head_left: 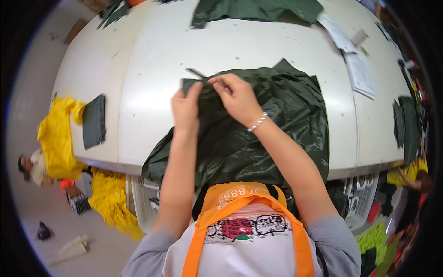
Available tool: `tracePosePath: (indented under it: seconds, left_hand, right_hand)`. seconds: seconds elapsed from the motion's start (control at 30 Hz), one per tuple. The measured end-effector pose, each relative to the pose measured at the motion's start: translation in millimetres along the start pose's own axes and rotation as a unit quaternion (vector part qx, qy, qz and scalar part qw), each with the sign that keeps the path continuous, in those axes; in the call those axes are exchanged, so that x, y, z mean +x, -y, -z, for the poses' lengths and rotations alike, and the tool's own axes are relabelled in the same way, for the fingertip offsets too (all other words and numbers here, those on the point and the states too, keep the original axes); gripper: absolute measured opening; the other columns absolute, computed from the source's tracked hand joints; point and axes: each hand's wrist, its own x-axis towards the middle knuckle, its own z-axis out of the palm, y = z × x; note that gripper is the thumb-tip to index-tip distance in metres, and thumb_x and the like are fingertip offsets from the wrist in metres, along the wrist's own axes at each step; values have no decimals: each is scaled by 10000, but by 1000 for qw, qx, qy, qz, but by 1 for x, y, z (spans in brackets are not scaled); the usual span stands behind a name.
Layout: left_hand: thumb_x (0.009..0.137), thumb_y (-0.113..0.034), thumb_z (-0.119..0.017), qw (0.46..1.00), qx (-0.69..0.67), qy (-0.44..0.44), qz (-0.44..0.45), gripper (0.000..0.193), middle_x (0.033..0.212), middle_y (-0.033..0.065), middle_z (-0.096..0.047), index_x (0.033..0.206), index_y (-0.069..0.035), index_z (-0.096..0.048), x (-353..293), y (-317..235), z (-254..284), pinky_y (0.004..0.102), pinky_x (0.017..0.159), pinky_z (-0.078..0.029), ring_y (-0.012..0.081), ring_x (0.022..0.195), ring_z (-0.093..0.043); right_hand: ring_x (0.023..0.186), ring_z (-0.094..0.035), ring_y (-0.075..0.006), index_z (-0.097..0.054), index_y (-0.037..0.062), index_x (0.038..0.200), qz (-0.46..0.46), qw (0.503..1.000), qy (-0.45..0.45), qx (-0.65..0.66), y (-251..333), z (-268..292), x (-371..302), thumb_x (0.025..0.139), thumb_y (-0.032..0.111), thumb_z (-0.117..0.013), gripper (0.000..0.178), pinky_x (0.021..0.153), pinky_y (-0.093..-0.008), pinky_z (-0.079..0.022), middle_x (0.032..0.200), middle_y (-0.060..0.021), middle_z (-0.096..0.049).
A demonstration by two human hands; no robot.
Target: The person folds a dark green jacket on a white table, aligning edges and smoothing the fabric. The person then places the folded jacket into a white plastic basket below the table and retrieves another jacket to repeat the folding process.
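A shiny dark green garment (263,134) lies crumpled over the table's near edge and hangs down in front of me. At its far left corner, my left hand (186,108) is closed with the thumb up, pinching the garment's edge. Just to the right, my right hand (237,98) has its thumb and fingers pressed together above the same edge. Something small and dark shows between those fingers, too blurred to name. A short dark strip (195,72) sticks out beyond the edge, near both hands' fingertips.
The white table (152,60) carries another green garment (258,10) at the far side, papers (359,71) at right and a folded dark piece (94,121) at left. Yellow garments (60,138) hang at the left edge. White baskets (143,203) stand below. Other people are at both sides.
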Motion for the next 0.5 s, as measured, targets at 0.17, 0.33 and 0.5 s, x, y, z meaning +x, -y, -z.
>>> tracePosePath:
  seconds: [0.17, 0.33, 0.5]
  left_hand:
    - [846, -187, -641, 896, 361, -163, -201, 602, 1356, 183, -361, 1349, 0, -367, 58, 29, 40, 382, 1009, -322, 285, 1240, -349]
    - [836, -160, -654, 942, 279, -19, -188, 453, 1224, 133, -512, 1234, 3, -511, 44, 67, -22, 357, 981, -359, 248, 1126, -470]
    - [824, -160, -667, 901, 381, 113, -173, 414, 1180, 128, -544, 1203, -39, -552, 11, 110, -129, 355, 959, -391, 250, 1104, -511]
  right_hand:
    - [915, -582, -374, -649, 23, 958, -40, 987, -40, -150, -69, 78, -8, 917, 190, -510, 221, 800, -435, -467, 940, -195, -625]
    - [925, -580, -371, -652, 30, 978, -110, 900, -180, -381, -182, 232, -10, 890, 134, -519, 191, 823, -426, -476, 1018, -198, -600]
    - [1019, -562, -379, -610, -10, 1019, -181, 911, -78, -363, -222, 282, 24, 877, 175, -525, 248, 902, -425, -448, 1072, -216, -597]
